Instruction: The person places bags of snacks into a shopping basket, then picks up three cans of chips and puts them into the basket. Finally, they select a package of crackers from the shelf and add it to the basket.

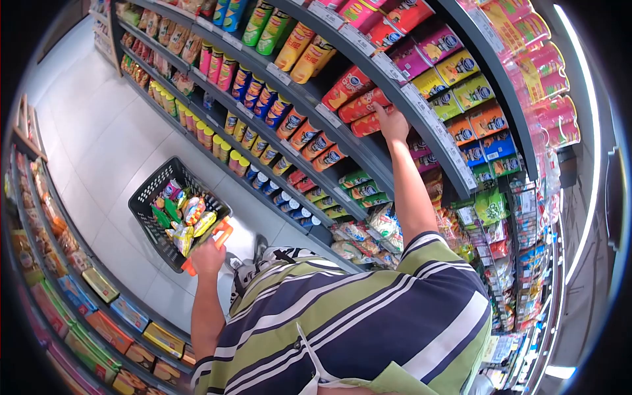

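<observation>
My left hand point(207, 257) is closed round the orange handle point(222, 234) of a black shopping basket point(146, 197). Colourful snack packets point(194, 210), some green, yellow and purple, lie inside the basket. On the right, my right hand point(393, 124) reaches into a shelf and its fingers are on a red chip canister point(370, 124). More red canisters point(347, 85) lie beside that one on the same shelf. Part of the canister is hidden behind my hand, and its fingers are partly hidden too.
Dark shelves point(296, 99) curve along the right, stocked with yellow, green, blue and orange canisters point(311, 59). Price labels line the shelf edges. Another shelf with boxes point(108, 329) stands at the left. Pale floor tiles point(99, 141) run between them. Hanging packets point(490, 207) are at the right.
</observation>
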Motion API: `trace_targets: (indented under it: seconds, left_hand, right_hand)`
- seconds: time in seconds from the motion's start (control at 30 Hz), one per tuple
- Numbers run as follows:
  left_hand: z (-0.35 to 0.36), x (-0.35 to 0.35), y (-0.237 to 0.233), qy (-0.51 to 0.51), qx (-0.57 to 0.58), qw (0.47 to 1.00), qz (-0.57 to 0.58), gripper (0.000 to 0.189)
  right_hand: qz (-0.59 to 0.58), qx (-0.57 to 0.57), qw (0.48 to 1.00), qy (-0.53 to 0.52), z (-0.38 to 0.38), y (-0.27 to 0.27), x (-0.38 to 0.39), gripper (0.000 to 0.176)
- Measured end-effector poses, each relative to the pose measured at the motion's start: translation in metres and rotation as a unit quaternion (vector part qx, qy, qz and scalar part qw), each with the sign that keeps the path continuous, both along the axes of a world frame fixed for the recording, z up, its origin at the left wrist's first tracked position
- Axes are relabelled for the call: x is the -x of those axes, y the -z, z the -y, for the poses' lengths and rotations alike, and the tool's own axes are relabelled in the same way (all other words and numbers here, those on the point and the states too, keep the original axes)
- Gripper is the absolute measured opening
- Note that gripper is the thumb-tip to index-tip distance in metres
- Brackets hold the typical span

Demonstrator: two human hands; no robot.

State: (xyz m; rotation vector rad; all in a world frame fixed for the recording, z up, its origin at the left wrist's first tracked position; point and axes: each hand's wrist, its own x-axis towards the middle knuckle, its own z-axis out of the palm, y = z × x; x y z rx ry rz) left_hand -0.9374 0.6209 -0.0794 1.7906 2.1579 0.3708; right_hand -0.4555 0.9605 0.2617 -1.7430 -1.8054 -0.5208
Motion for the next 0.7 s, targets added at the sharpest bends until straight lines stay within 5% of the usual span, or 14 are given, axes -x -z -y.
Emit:
trace_targets:
  seconds: [0.27,0.7]
  left_hand:
    - [-0.006,0.007,-0.003,0.006,0.018,1.000,-0.011,0.030]
    - [-0.028,0.028,-0.033,0.032,-0.019,0.999,0.032,0.044]
  right_hand:
    - [0.090,-0.037,0.995,0.032,-0.011,0.021,0.006,0.071]
    - [0.016,-0.121,0.992,0.016,-0.013,0.035,0.019,0.077]
